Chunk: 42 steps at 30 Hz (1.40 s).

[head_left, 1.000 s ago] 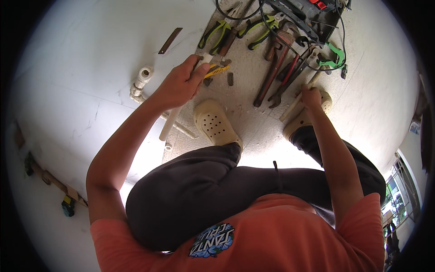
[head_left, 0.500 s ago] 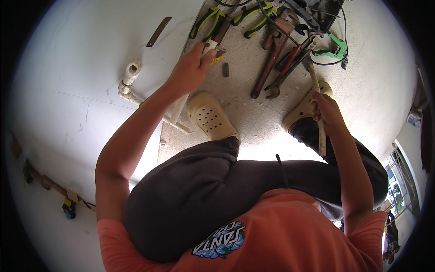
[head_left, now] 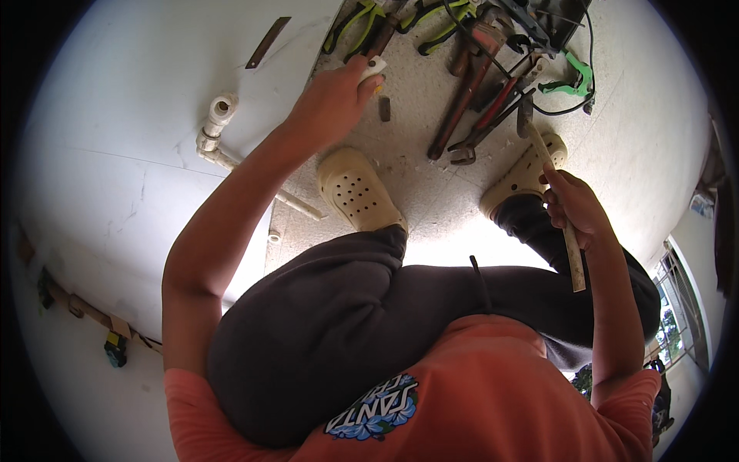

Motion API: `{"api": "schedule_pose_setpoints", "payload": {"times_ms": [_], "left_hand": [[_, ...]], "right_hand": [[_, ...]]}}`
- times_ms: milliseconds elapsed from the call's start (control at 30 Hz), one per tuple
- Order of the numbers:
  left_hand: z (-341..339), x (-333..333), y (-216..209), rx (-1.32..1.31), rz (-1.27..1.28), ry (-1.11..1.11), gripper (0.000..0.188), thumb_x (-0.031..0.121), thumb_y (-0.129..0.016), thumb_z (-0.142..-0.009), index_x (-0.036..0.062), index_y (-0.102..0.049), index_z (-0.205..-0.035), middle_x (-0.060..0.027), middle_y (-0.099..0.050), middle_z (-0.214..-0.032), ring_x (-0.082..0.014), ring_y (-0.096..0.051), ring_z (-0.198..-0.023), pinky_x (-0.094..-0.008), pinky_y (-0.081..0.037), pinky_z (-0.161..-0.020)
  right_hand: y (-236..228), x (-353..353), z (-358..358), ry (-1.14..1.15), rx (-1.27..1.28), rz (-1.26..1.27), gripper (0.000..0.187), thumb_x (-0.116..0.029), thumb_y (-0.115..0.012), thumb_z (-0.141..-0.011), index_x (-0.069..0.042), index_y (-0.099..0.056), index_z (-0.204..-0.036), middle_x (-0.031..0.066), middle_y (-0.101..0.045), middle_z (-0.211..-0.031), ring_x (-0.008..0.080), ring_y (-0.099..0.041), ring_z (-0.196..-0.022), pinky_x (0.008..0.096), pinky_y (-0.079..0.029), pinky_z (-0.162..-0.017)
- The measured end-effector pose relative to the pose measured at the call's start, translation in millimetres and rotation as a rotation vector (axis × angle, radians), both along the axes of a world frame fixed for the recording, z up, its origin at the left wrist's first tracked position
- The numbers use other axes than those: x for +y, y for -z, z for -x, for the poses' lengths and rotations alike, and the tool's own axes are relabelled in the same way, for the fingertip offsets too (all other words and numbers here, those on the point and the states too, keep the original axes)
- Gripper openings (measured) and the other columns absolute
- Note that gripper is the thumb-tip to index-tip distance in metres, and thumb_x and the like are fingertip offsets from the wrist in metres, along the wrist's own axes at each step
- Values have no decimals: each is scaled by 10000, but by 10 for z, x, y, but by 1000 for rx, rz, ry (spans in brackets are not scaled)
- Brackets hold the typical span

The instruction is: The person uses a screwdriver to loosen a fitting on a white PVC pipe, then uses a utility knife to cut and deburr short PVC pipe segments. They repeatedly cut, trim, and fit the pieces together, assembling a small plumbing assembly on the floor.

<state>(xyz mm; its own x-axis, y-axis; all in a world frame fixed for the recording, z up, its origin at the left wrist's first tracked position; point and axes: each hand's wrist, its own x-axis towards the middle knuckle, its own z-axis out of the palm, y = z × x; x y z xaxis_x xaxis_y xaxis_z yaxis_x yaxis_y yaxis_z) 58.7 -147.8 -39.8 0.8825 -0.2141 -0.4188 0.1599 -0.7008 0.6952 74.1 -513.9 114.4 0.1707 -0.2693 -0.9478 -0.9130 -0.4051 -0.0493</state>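
Note:
My left hand (head_left: pixel 332 98) is closed round a white plastic pipe, its thick end (head_left: pixel 373 68) poking out past the fingers; the forearm covers the rest. A bit of yellow shows just below that end. In my right hand (head_left: pixel 576 202) is a hammer, gripped by its pale wooden handle (head_left: pixel 574 262). The dark hammer head (head_left: pixel 525 117) points away from me, beside my right shoe. Left of my left forearm lies a white pipe assembly (head_left: pixel 208 142) with an upturned elbow (head_left: pixel 223 108), its straight pipe (head_left: pixel 300 205) passing under the arm.
Beyond my feet lie a red pipe wrench (head_left: pixel 469 96), green-and-black pliers (head_left: pixel 354 27), a green pipe cutter (head_left: pixel 573 77) and a black cable (head_left: pixel 554 112). A flat dark strip (head_left: pixel 268 42) rests on the white board. My beige clogs (head_left: pixel 358 189) stand on the floor.
My left hand has moved slightly up and right with the pipe. My right hand has shifted right and down, with the hammer's handle end swung toward me.

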Motion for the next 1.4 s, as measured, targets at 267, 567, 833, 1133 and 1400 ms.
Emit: {"api": "schedule_pose_setpoints", "payload": {"times_ms": [267,567,833,1133,1400], "left_hand": [[7,197,-125,32,-134,28,365,354,-563,-1055,34,-553,-1230,-234,-691,-797,-435,-694,-756,-488,-532,-666],[459,426,-251,40,-156,-223,302,275,-616,-1027,11,-544,-1154,-233,-707,-917,-430,-705,-844,-500,-554,-723],[780,244,-29,-129,-150,-304,312,270,-633,-1013,42,-562,-1214,-218,-706,-1013,-429,-697,-898,-490,-570,-749],[798,108,-125,-173,-286,-235,317,272,-668,-983,65,-603,-1215,-168,-714,-992,-381,-709,-851,-460,-573,-715],[750,108,-181,-146,-286,-214,323,288,-671,-984,69,-629,-1218,-166,-729,-938,-365,-720,-829,-437,-573,-712]], "right_hand": [[-327,-80,28,-39,33,2,433,-453,-588,-1046,-26,-612,-1113,-36,-491,-708,24,-399,-514,197,-367,-446],[-238,-44,93,-147,-71,78,388,-435,-513,-1082,-55,-593,-1070,-42,-481,-660,16,-391,-444,199,-327,-379],[-236,7,276,-362,-400,134,416,-450,-487,-1093,-50,-592,-1047,-64,-438,-633,6,-391,-507,206,-335,-442],[139,342,268,-484,-696,-169,416,-421,-518,-1089,-15,-604,-1058,-21,-505,-716,49,-451,-679,246,-390,-615],[432,748,350,-512,-601,-263,446,-441,-524,-1082,-7,-628,-1080,1,-549,-715,64,-476,-639,269,-411,-600]]}}
